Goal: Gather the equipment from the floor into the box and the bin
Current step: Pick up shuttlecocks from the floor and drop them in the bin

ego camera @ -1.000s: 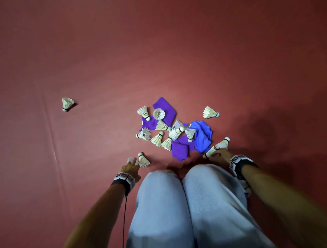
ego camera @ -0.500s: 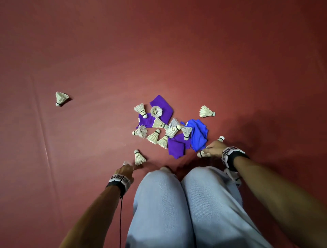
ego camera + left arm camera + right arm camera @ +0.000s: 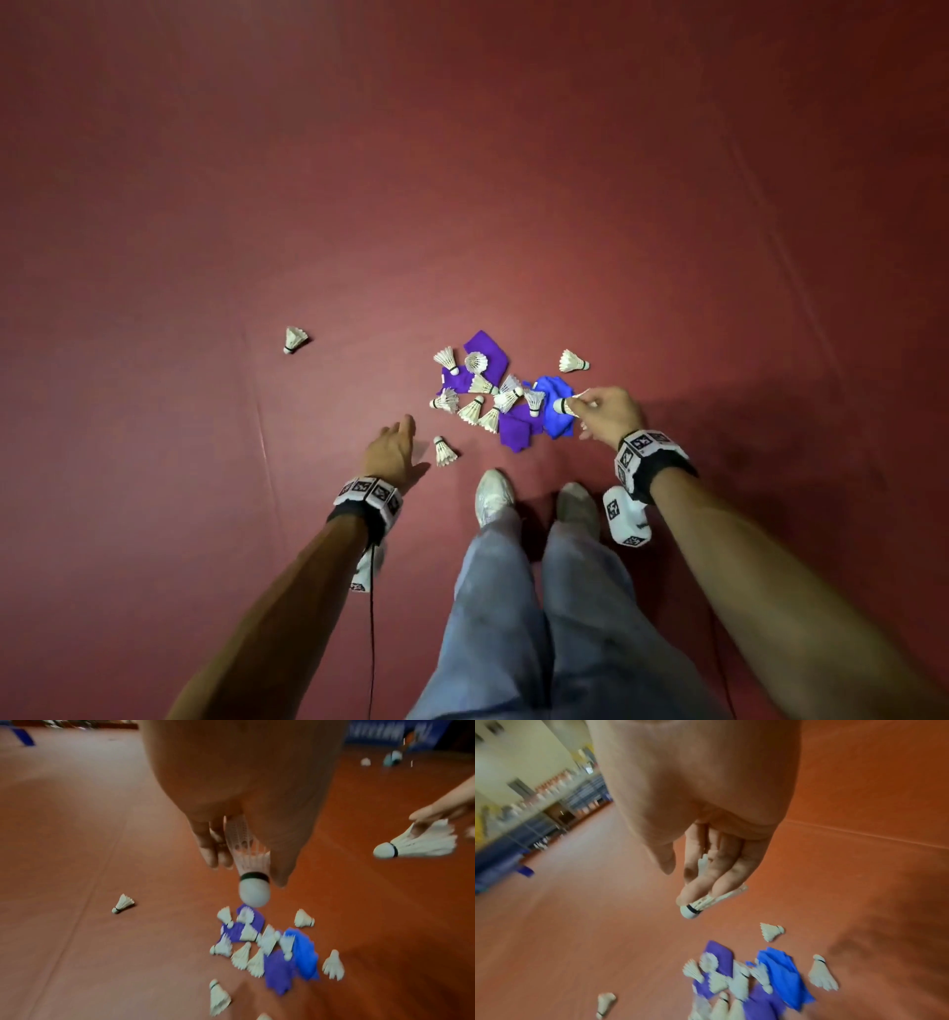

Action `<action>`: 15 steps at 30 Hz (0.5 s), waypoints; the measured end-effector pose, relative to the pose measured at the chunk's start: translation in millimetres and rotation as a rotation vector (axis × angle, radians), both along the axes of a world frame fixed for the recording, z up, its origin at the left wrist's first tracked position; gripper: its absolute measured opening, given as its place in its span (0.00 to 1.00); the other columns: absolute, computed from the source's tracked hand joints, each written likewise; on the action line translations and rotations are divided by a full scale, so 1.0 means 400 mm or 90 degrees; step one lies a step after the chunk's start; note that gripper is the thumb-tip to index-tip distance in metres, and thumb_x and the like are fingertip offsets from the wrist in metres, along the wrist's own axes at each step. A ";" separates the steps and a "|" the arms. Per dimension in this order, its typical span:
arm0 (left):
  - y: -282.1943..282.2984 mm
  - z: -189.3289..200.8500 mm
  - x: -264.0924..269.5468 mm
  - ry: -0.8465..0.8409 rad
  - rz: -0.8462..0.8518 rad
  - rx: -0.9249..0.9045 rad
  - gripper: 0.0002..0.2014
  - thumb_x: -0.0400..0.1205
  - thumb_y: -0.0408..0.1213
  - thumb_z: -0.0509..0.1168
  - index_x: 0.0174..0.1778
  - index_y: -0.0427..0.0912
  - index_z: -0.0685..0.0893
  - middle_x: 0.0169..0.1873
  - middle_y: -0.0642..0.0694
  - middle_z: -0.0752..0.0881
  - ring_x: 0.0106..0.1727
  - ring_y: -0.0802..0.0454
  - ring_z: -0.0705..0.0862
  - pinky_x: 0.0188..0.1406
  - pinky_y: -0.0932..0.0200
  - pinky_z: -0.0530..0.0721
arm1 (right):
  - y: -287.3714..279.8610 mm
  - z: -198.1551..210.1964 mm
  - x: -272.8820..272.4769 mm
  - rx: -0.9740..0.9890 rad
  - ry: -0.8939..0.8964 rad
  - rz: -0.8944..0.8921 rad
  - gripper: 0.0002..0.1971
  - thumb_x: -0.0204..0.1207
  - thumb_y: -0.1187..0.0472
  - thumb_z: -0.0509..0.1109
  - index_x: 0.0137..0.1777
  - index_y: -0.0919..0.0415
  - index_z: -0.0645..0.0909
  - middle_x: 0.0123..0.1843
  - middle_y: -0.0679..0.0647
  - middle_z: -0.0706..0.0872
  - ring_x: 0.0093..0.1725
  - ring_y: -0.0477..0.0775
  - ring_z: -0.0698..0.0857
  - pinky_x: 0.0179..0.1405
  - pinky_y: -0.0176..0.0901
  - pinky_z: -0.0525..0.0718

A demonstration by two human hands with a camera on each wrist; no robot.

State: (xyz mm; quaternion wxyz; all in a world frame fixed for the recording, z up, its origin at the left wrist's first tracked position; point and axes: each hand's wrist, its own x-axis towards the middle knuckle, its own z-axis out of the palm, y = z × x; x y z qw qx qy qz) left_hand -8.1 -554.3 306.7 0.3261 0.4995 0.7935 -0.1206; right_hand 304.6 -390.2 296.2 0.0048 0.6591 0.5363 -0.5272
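Observation:
Several white feather shuttlecocks lie in a heap on purple cloths and a blue cloth on the red floor. My left hand hovers left of the heap; in the left wrist view it pinches a shuttlecock cork down, which the head view hides. Over the blue cloth, my right hand grips another shuttlecock, cork to the left, also seen in its wrist view. No box or bin is in view.
Loose shuttlecocks lie apart: one far left, one beside my left hand, one behind the heap, one right of the blue cloth. My shoes stand just short of the heap. Shelving lines a far wall.
The view has risen from a crouch to standing. Both hands have lifted off the floor, each with a shuttlecock; the right hand moved up over the blue cloth.

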 end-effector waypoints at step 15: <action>-0.193 0.917 0.175 -0.150 0.501 0.483 0.43 0.74 0.34 0.82 0.83 0.44 0.67 0.66 0.47 0.78 0.58 0.51 0.81 0.60 0.66 0.82 | -0.164 0.869 -0.216 0.112 0.265 0.040 0.29 0.67 0.36 0.83 0.56 0.45 0.71 0.50 0.50 0.88 0.43 0.50 0.90 0.48 0.49 0.90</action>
